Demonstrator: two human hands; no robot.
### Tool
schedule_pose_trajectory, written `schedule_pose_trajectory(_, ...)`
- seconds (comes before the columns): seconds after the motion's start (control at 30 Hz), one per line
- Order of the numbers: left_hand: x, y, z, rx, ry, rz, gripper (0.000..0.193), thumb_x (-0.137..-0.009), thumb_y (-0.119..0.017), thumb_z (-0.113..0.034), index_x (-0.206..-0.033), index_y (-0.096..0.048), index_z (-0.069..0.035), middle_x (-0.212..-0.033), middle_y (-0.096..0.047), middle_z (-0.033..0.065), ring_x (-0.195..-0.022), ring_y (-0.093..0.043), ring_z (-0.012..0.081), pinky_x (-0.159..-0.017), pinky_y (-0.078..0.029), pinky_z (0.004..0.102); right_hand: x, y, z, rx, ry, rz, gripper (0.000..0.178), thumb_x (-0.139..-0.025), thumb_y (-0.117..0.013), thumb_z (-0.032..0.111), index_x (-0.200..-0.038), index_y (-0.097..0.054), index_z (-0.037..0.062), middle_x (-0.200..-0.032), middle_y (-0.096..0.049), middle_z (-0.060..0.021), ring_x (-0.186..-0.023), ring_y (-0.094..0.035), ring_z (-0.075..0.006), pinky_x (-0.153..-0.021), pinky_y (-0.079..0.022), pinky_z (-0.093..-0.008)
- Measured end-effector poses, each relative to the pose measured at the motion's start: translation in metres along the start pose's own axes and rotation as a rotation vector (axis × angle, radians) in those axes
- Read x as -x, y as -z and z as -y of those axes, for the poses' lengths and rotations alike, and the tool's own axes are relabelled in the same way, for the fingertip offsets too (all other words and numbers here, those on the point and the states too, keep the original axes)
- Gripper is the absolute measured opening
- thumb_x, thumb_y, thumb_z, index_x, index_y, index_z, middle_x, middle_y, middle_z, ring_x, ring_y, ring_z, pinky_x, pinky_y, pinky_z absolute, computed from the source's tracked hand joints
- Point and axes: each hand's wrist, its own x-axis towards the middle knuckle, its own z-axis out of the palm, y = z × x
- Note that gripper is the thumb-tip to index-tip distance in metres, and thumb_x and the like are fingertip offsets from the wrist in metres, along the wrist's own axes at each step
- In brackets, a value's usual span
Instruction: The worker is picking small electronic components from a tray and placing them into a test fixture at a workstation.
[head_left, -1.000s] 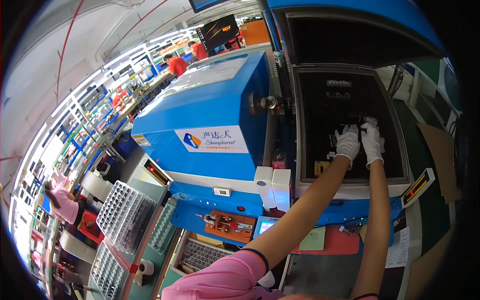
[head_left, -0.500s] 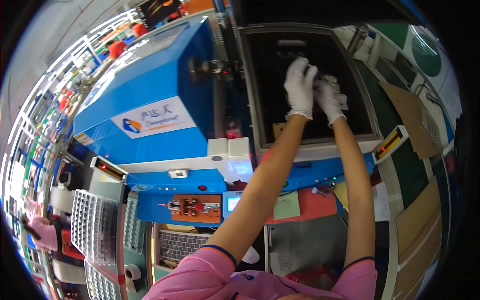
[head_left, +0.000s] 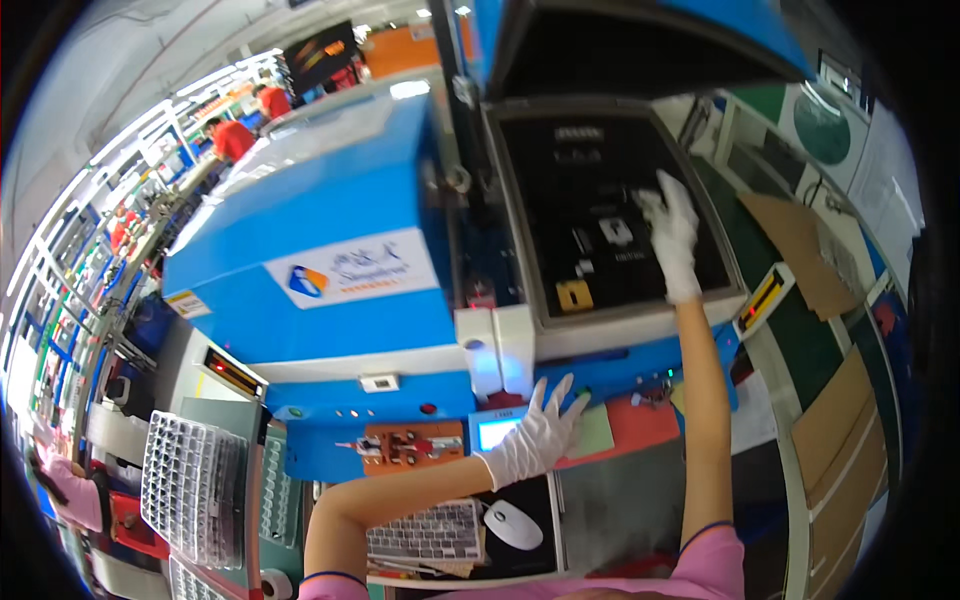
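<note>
My left hand, in a white glove, is spread open over the machine's front ledge. Its fingertips are beside a green button and a small lit screen. My right hand, gloved too, reaches over the black fixture bed of the blue machine. Its fingers are stretched out and apart, with the thumb side low over the bed; blur hides whether the fingertips touch it. Beside that hand, a small pale part lies in the bed. A yellow square piece sits near the bed's front edge.
A raised lid stands behind the bed. Left is a closed blue machine housing. Light-curtain posts flank the front. Below lie an orange block with a metal assembly, a keyboard, a mouse and stacked clear trays.
My left hand has left the bed and come down to the front ledge. My right hand has stayed over the bed, apart from it now. The view has shifted, showing more of the lid.
</note>
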Motion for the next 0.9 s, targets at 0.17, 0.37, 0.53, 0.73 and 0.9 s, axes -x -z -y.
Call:
schedule_pose_trajectory(0.17,0.020,0.005,0.011,-0.307,-0.115,0.125,0.037,-0.098,-0.049,-0.027,-0.126,-0.063,-0.006,-0.155,-0.036,0.0205,-0.129,-0.038,0.0629,-0.100,-0.043,0.0650,0.124,0.086,0.042,0.589,-0.192,-0.447,0.068,-0.078,-0.058,-0.012,-0.142,-0.050,0.0103,-0.145,-0.044,-0.0249,-0.136,-0.039,-0.0422,-0.114,-0.029,-0.0461)
schedule_pose_trajectory(0.37,0.007,0.017,0.000,-0.267,-0.131,0.357,0.038,-0.092,-0.061,-0.017,-0.126,-0.063,-0.003,-0.153,-0.039,0.0209,-0.127,-0.042,0.0623,-0.095,-0.048,0.0634,0.245,0.112,0.022,-0.062,-0.558,-0.167,0.071,-0.084,-0.050,-0.012,-0.150,-0.039,0.0081,-0.159,-0.029,-0.0171,-0.148,-0.026,-0.0316,-0.120,-0.017,-0.0418)
schedule_pose_trajectory(0.53,-0.008,-0.019,-0.020,-0.307,0.059,0.290,0.044,-0.088,-0.064,-0.021,-0.130,-0.065,-0.006,-0.152,-0.043,0.0183,-0.129,-0.042,0.0605,-0.093,-0.047,0.0654,0.244,0.113,-0.017,0.005,-0.463,-0.179,0.079,-0.086,-0.044,-0.012,-0.158,-0.018,0.0063,-0.162,-0.025,-0.0147,-0.148,-0.025,-0.0280,-0.121,-0.016,-0.0399)
schedule_pose_trajectory(0.73,-0.038,-0.078,-0.017,-0.287,0.159,0.098,0.039,-0.091,-0.054,-0.018,-0.124,-0.067,0.000,-0.144,-0.051,0.0189,-0.125,-0.045,0.0609,-0.091,-0.043,0.0730,0.228,0.129,-0.046,-0.154,-0.538,-0.156,0.068,-0.090,-0.050,-0.002,-0.155,-0.028,0.0052,-0.155,-0.034,-0.0149,-0.138,-0.038,-0.0262,-0.116,-0.028,-0.0389)
schedule_pose_trajectory(0.9,-0.002,0.015,0.018,0.407,0.123,0.117,0.024,-0.088,-0.064,-0.025,-0.098,-0.070,-0.005,-0.097,-0.071,0.0185,-0.090,-0.069,0.0374,-0.071,-0.053,0.0466,0.221,0.118,0.021,0.259,-0.461,-0.112,0.060,-0.097,-0.054,0.006,-0.151,-0.027,-0.0007,-0.154,-0.029,-0.0217,-0.131,-0.045,-0.0314,-0.112,-0.037,-0.0418)
